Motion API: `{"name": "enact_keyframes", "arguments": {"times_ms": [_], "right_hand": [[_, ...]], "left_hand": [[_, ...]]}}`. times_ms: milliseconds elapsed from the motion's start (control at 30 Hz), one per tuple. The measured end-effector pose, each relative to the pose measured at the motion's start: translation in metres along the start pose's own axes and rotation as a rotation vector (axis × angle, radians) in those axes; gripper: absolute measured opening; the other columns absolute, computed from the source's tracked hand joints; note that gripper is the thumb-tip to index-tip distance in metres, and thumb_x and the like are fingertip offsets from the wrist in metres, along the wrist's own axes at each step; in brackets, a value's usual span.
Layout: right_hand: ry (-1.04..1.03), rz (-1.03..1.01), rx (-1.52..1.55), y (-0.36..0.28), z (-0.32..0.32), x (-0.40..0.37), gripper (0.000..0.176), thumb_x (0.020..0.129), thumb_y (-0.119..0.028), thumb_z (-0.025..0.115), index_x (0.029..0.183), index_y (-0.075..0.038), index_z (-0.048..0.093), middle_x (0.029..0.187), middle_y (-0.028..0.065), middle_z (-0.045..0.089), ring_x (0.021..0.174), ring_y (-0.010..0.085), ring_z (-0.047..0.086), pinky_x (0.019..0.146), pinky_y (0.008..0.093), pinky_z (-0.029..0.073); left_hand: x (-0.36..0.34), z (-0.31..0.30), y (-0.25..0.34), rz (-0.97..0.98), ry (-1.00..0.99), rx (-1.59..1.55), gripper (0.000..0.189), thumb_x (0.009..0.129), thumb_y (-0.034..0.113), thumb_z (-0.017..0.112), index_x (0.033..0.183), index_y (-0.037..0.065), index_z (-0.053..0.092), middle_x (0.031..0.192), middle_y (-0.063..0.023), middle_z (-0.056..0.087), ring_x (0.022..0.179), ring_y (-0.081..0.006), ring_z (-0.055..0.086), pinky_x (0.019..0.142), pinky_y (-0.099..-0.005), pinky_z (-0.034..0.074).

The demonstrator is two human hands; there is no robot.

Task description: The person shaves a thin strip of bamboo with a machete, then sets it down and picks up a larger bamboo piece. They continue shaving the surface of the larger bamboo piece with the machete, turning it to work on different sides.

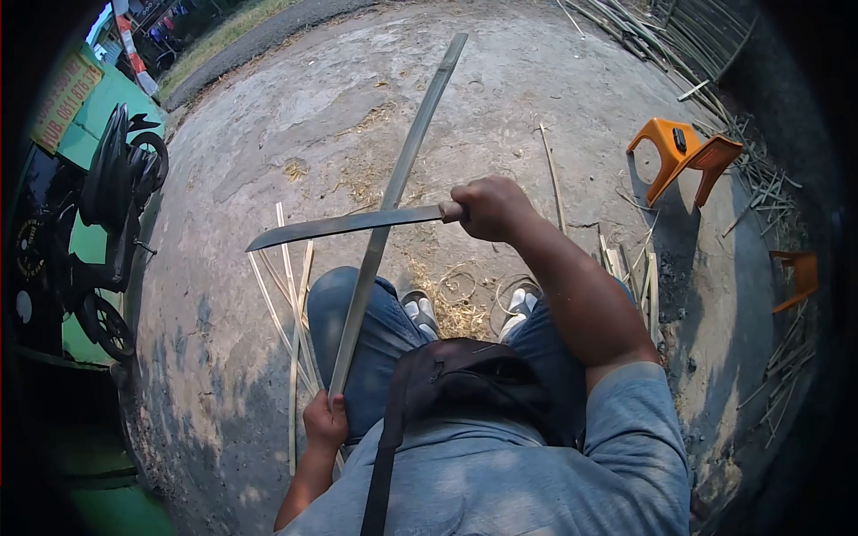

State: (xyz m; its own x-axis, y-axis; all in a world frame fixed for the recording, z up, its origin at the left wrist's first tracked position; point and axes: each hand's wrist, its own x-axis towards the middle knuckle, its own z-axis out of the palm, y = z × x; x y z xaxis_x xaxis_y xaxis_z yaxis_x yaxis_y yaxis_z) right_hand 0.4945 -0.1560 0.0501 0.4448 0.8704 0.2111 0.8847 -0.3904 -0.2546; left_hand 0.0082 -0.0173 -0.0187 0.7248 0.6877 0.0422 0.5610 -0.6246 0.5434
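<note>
My right hand (493, 209) is closed round the wooden handle of a machete (344, 227), its long blade pointing left. The blade crosses over a long split bamboo strip (413, 143), which runs from my left side up and away over the ground. Near its lower end, my left hand (324, 420) grips the bamboo strip beside my left thigh. Several thin pale bamboo slats (292, 313) lie on the ground left of my knee. Between my shoes are curled shavings (460, 304).
An orange plastic chair (684, 154) with a small black object on it stands at the right. Bamboo poles (626, 31) and cut strips (773, 192) lie along the right edge. A motorbike (112, 223) is parked at the left. More slats (652, 295) lie by my right knee.
</note>
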Motion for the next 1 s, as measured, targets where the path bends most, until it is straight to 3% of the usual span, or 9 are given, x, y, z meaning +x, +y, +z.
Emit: {"name": "enact_keyframes", "arguments": {"times_ms": [33, 233, 467, 700, 1000], "right_hand": [[0.045, 0.07, 0.101, 0.007, 0.001, 0.0, 0.009, 0.087, -0.023, 0.064, 0.087, -0.016, 0.071, 0.081, 0.0125, 0.073, 0.078, 0.0366, 0.072, 0.071, 0.0508, 0.056], [0.007, 0.012, 0.05, 0.005, -0.003, -0.006, 0.009, 0.086, -0.024, 0.067, 0.086, -0.016, 0.07, 0.08, 0.0115, 0.073, 0.078, 0.0369, 0.072, 0.069, 0.0506, 0.056], [-0.044, -0.3, 0.018, -0.031, -0.001, -0.013, 0.013, 0.086, -0.027, 0.071, 0.08, -0.016, 0.069, 0.071, 0.0103, 0.07, 0.073, 0.0307, 0.074, 0.066, 0.0456, 0.056], [0.014, -0.201, 0.061, -0.015, 0.01, -0.007, 0.015, 0.085, -0.028, 0.071, 0.078, -0.014, 0.068, 0.071, 0.011, 0.069, 0.071, 0.0344, 0.072, 0.067, 0.0473, 0.055], [0.055, -0.322, 0.006, -0.019, 0.0, -0.011, 0.011, 0.082, -0.025, 0.071, 0.081, -0.015, 0.068, 0.07, 0.0085, 0.069, 0.07, 0.0308, 0.072, 0.066, 0.0456, 0.054]], "left_hand": [[0.002, 0.0, 0.001, 0.0, 0.002, -0.007, 0.067, 0.103, 0.061, 0.052, 0.073, 0.001, 0.049, 0.063, -0.0276, 0.052, 0.067, -0.054, 0.058, 0.056, -0.0537, 0.042], [0.002, 0.0, 0.0, 0.003, -0.012, 0.0, 0.067, 0.103, 0.061, 0.052, 0.073, 0.001, 0.049, 0.063, -0.0282, 0.051, 0.067, -0.0544, 0.058, 0.056, -0.0542, 0.042], [0.004, -0.001, 0.008, 0.025, 0.01, 0.0, 0.066, 0.103, 0.06, 0.052, 0.073, 0.001, 0.051, 0.063, -0.0273, 0.053, 0.066, -0.0532, 0.06, 0.056, -0.0528, 0.044], [0.005, 0.004, -0.001, 0.014, 0.021, -0.023, 0.066, 0.103, 0.06, 0.051, 0.074, 0.001, 0.052, 0.063, -0.0268, 0.054, 0.066, -0.0527, 0.06, 0.056, -0.0527, 0.044], [0.004, 0.002, -0.002, 0.014, 0.014, -0.014, 0.064, 0.104, 0.059, 0.051, 0.076, 0.001, 0.055, 0.063, -0.0268, 0.055, 0.066, -0.0525, 0.061, 0.056, -0.0539, 0.045]]}}
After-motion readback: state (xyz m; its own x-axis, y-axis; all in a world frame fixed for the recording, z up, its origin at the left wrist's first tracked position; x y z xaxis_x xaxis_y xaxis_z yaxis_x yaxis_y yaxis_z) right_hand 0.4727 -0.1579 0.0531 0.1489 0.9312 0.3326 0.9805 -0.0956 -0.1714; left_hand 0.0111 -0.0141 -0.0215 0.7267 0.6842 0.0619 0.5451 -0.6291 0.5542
